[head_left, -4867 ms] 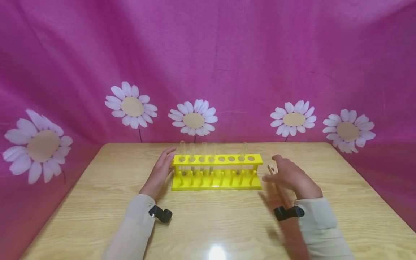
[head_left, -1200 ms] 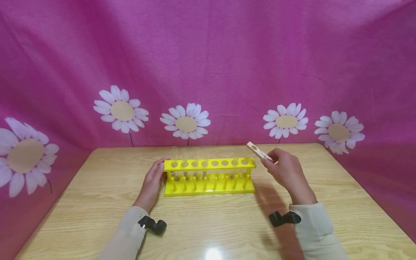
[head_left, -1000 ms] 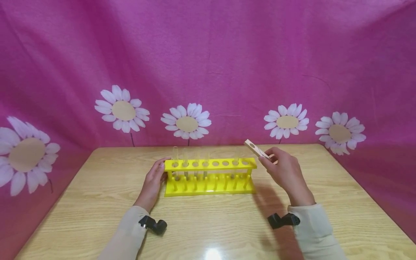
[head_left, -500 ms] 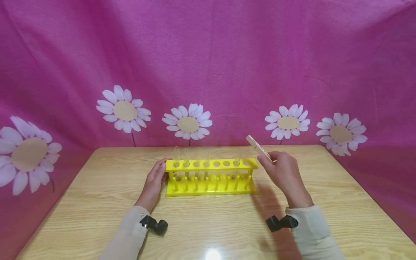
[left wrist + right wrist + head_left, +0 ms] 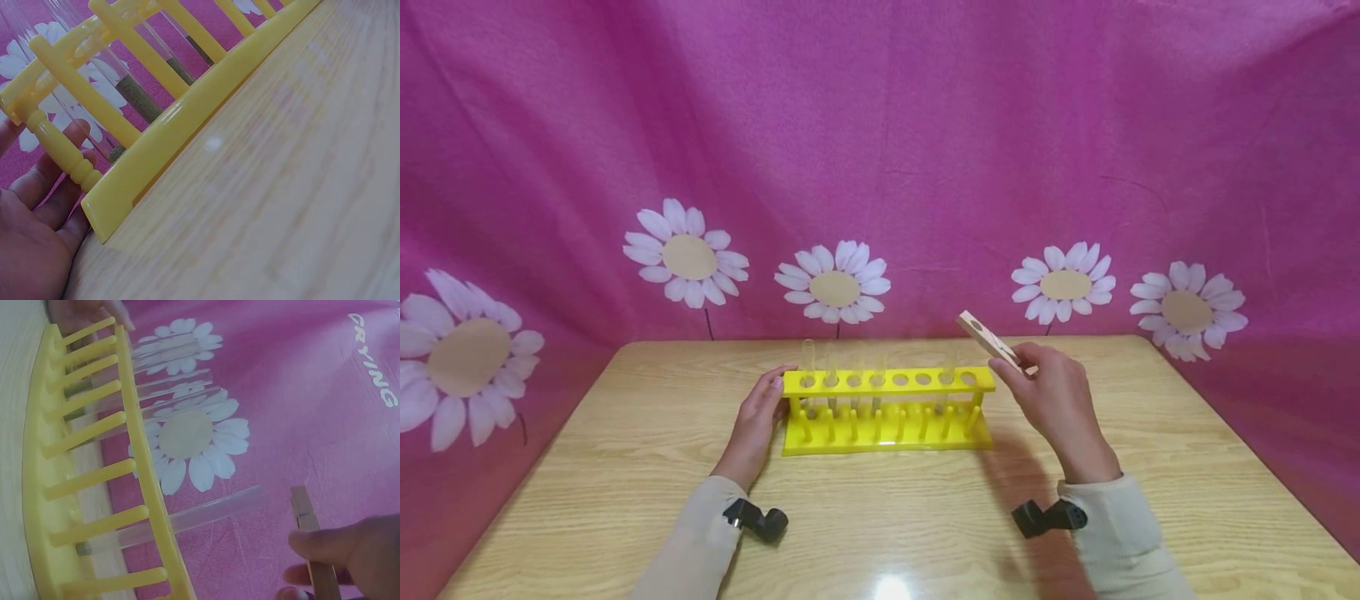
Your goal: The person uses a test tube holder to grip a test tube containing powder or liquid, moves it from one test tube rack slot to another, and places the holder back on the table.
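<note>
A yellow test tube rack (image 5: 887,383) stands in the middle of the table. Several glass test tubes (image 5: 140,97) stand in its left holes, and a single test tube (image 5: 215,509) is near its right end. Dark greenish matter lies at the bottoms of tubes. My left hand (image 5: 756,425) holds the rack's left end, fingers curled behind the end post (image 5: 59,147). My right hand (image 5: 1060,404) pinches a wooden test tube holder (image 5: 988,340) between thumb and fingers. The holder is raised above the rack's right end, tilted up to the left, nothing in its tip.
The light wood table (image 5: 880,500) ends at a back edge just behind the rack. A magenta cloth with white daisies (image 5: 887,167) hangs behind and at both sides. Wrist cameras (image 5: 1048,517) sit on both forearms.
Since the oldest frame, my right hand has picked up the test tube holder and raised it beside the rack. Lately its tip has turned slightly. My left hand stays at the rack.
</note>
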`<state>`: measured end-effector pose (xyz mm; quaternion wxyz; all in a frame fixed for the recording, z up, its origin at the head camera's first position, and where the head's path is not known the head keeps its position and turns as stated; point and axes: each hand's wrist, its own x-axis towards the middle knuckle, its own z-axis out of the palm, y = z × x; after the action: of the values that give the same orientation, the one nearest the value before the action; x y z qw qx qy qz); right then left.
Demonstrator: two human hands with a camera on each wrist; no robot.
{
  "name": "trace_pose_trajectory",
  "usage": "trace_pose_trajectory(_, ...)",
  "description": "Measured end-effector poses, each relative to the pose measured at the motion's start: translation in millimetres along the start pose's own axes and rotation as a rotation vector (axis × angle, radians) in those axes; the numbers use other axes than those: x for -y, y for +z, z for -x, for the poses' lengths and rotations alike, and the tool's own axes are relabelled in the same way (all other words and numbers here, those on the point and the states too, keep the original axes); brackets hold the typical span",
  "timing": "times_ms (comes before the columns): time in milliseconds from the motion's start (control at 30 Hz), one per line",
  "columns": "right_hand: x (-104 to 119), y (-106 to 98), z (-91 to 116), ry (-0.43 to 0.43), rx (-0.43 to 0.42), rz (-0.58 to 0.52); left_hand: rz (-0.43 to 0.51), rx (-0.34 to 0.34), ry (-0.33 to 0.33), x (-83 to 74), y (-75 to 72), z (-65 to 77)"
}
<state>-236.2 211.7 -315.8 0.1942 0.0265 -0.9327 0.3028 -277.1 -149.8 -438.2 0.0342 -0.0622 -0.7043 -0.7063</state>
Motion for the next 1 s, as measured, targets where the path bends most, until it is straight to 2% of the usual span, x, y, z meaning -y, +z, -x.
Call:
trace_pose_trajectory(133, 1.9, 0.4, 1.4, -0.018, -0.011, -0.029, 0.02, 0.015, 0.024, -0.9, -0.7, 1.3)
trace_pose_trajectory(400, 4.9, -2.3, 1.4, 0.01, -0.023, -0.029, 0.024, 0.0, 0.026, 1.1, -0.1, 0.4)
trace_pose_trajectory(633, 4.2, 1.1, 2.2, 0.03, 0.052, -0.022, 0.031, 0.003, 0.023, 0.9, -0.2, 0.3)
trace_pose_trajectory(867, 6.3, 2.1, 3.1, -0.011, 0.051, 0.047, 0.041, 0.015, 0.032, 0.8, -0.6, -0.4)
trace_pose_trajectory(1000, 7.5, 2.3, 4.2, -0.031, 0.045, 0.052, 0.032, 0.009, 0.026, 1.6, -0.3, -0.4)
